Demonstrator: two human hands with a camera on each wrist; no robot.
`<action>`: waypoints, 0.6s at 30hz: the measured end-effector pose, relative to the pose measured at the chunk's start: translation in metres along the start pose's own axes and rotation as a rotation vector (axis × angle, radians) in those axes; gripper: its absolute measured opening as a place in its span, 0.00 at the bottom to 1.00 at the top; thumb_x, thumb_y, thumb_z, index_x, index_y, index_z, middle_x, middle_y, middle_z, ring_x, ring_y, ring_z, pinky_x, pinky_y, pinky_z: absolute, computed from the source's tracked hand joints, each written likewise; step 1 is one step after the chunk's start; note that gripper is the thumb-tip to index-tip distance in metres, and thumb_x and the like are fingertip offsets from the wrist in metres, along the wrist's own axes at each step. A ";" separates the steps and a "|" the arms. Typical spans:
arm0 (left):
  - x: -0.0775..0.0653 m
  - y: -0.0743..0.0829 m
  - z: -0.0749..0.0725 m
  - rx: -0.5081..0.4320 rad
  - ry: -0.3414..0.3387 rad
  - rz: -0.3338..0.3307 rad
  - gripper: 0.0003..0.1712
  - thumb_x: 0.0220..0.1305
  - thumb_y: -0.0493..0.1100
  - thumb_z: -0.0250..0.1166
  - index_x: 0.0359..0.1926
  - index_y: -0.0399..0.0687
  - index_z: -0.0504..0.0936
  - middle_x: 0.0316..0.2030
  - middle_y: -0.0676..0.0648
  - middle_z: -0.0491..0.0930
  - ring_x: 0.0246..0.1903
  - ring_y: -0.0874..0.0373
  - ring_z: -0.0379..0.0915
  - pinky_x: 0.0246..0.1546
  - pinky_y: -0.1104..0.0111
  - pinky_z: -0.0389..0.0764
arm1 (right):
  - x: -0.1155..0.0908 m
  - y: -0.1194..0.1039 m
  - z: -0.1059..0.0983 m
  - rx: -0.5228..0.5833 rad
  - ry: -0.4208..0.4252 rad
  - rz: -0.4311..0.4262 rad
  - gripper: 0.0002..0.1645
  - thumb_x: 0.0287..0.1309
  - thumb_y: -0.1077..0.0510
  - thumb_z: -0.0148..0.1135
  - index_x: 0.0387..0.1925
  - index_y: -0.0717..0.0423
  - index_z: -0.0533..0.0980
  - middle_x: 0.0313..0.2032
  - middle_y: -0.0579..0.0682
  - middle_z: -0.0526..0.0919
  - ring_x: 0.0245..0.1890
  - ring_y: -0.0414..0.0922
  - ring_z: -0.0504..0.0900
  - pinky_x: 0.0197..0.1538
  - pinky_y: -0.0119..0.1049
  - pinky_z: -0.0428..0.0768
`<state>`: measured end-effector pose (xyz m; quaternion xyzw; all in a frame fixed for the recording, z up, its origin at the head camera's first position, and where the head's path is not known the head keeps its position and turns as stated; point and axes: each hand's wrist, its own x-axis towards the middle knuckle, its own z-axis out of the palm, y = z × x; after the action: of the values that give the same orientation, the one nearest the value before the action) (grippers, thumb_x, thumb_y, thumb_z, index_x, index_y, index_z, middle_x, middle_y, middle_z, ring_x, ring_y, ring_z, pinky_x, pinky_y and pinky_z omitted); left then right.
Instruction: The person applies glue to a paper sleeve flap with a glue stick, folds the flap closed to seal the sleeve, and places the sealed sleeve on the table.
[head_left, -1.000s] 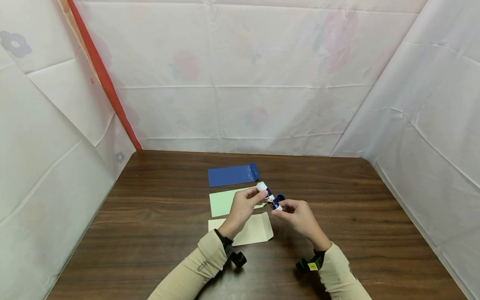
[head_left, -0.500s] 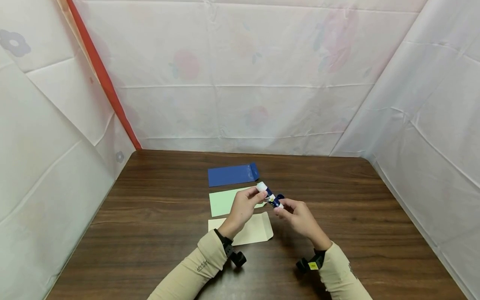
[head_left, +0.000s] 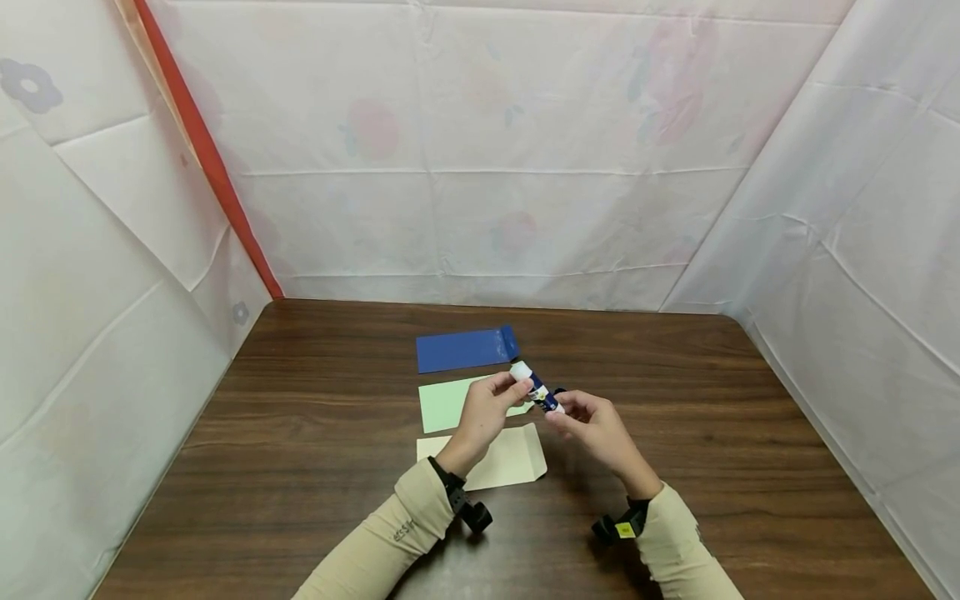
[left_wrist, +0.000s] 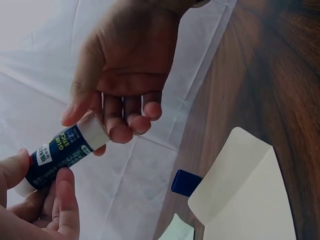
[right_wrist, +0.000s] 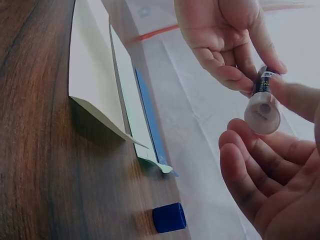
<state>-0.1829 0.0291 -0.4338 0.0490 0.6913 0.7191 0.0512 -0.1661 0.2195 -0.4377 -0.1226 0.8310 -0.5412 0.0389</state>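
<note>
A glue stick with a dark blue label is held tilted above the table between both hands. My left hand pinches its barrel near the white upper end. At the lower end, the thumb and forefinger of my right hand grip the white base, while its other fingers curl loosely. The blue cap stands apart on the table, mostly hidden behind the right hand in the head view. Below the hands lie a cream envelope and a pale green envelope, both partly covered by the left hand and forearm.
A blue envelope lies farthest back, with whitish smears near its flap. All three envelopes have their flaps towards the right. White patterned sheets surround the brown wooden table at the back and sides.
The right thumb and fingers have shifted slightly up around the glue stick's base. The glue stick's tilt has changed a little. The left hand and envelopes stay almost where they were.
</note>
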 end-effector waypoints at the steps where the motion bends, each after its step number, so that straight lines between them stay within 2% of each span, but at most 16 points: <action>1: 0.001 -0.001 0.000 -0.001 -0.003 -0.003 0.19 0.67 0.47 0.63 0.48 0.35 0.83 0.40 0.38 0.85 0.38 0.55 0.81 0.51 0.51 0.80 | 0.000 0.000 0.000 -0.006 0.017 0.007 0.17 0.57 0.58 0.69 0.43 0.68 0.78 0.31 0.57 0.80 0.25 0.37 0.77 0.30 0.32 0.81; 5: 0.002 -0.001 0.003 0.005 -0.009 -0.001 0.19 0.68 0.48 0.62 0.49 0.36 0.83 0.40 0.38 0.85 0.39 0.53 0.81 0.51 0.52 0.80 | 0.000 -0.003 0.001 -0.031 0.061 0.013 0.16 0.53 0.59 0.72 0.39 0.67 0.79 0.30 0.57 0.82 0.24 0.37 0.76 0.29 0.30 0.80; 9: 0.002 0.000 0.004 0.015 -0.001 0.003 0.19 0.68 0.48 0.62 0.49 0.36 0.83 0.39 0.38 0.85 0.38 0.55 0.81 0.52 0.51 0.79 | 0.000 -0.005 0.000 -0.059 0.060 -0.006 0.15 0.56 0.59 0.70 0.40 0.67 0.79 0.28 0.56 0.81 0.24 0.37 0.76 0.28 0.29 0.78; 13: 0.001 0.001 0.004 0.030 -0.008 0.016 0.18 0.68 0.47 0.62 0.48 0.36 0.83 0.39 0.37 0.85 0.41 0.47 0.81 0.52 0.49 0.78 | 0.000 -0.003 -0.003 -0.041 0.003 -0.024 0.13 0.60 0.60 0.65 0.39 0.69 0.79 0.27 0.57 0.81 0.25 0.37 0.76 0.29 0.30 0.79; 16: 0.000 0.002 0.003 0.050 -0.015 0.040 0.18 0.68 0.46 0.62 0.47 0.35 0.83 0.38 0.37 0.85 0.44 0.40 0.80 0.51 0.48 0.78 | 0.001 -0.002 -0.005 0.037 -0.060 -0.040 0.13 0.64 0.61 0.61 0.40 0.72 0.78 0.28 0.61 0.81 0.27 0.37 0.78 0.33 0.33 0.82; 18: 0.000 0.003 0.002 0.053 -0.015 0.050 0.17 0.68 0.46 0.62 0.47 0.35 0.83 0.37 0.36 0.84 0.43 0.39 0.79 0.51 0.48 0.78 | 0.002 -0.002 -0.006 0.103 -0.101 -0.049 0.15 0.66 0.62 0.58 0.41 0.76 0.76 0.30 0.65 0.81 0.28 0.37 0.80 0.34 0.34 0.83</action>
<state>-0.1823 0.0313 -0.4309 0.0729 0.7084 0.7011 0.0369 -0.1688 0.2239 -0.4335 -0.1678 0.7957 -0.5773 0.0736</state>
